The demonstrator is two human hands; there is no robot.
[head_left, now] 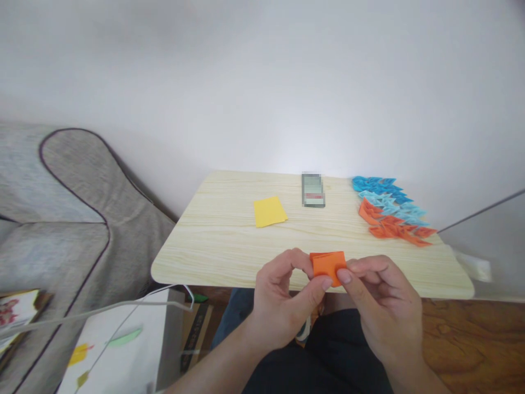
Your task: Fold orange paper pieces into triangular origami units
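A folded piece of orange paper (329,264) is held up over the table's front edge, its layers showing along the top. My left hand (283,301) pinches its left side between thumb and fingers. On the opposite side, my right hand (379,301) grips the lower right corner, thumb in front. Beyond the hands lies a small stack of yellow square paper (269,212). Folded paper pieces lie in rows at the right: dark blue ones (381,187), light blue ones (394,206) and orange ones (394,225).
The pale wood-grain table (221,241) stands against a white wall. A phone (313,190) with a blurred screen lies near its back edge. To the left are a grey sofa (77,180), a white box (123,339) and a white cable (123,304).
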